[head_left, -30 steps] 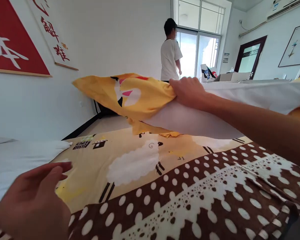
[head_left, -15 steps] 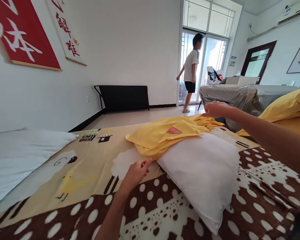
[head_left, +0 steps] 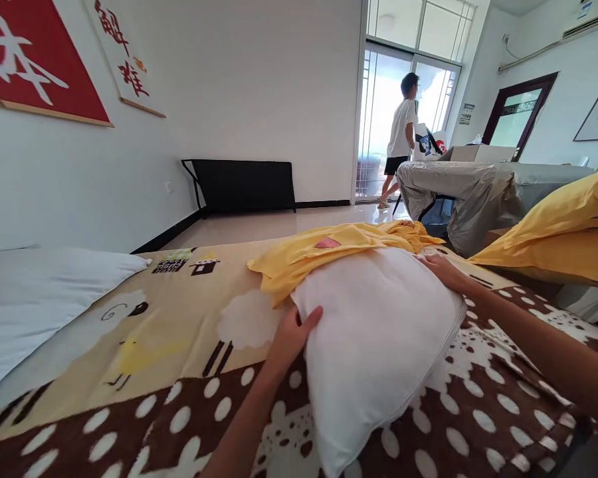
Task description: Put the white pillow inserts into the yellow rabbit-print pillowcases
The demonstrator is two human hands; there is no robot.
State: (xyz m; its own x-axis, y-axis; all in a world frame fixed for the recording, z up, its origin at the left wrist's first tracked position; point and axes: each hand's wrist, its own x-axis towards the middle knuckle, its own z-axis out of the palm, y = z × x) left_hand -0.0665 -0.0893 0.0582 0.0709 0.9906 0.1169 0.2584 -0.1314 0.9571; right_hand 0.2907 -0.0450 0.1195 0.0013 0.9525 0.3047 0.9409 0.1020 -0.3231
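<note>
A white pillow [head_left: 373, 332] lies partly covered by a yellow pillowcase [head_left: 339, 242] with a pink patch; the near part of the pillow sticks out bare. My left hand [head_left: 295, 332] is closed on the pillow's left edge, thumb on top and fingers underneath. At the far right edge of the pillow, close to the bunched end of the case, my right hand [head_left: 443, 271] grips the side, its fingertips partly hidden. Both lie on a bed with a printed blanket [head_left: 179, 332] of sheep, chicks and brown polka dots.
Another white pillow [head_left: 44, 285] lies at the left, and a yellow cushion [head_left: 563, 226] at the right. Beyond the bed stand a covered table [head_left: 503, 179] and a black folded panel [head_left: 244, 186] against the wall. A person [head_left: 401, 133] walks near the glass door.
Both hands have come down onto the white pillow and taken hold of its sides. The pillow has shifted left and slightly toward me. The person has moved right.
</note>
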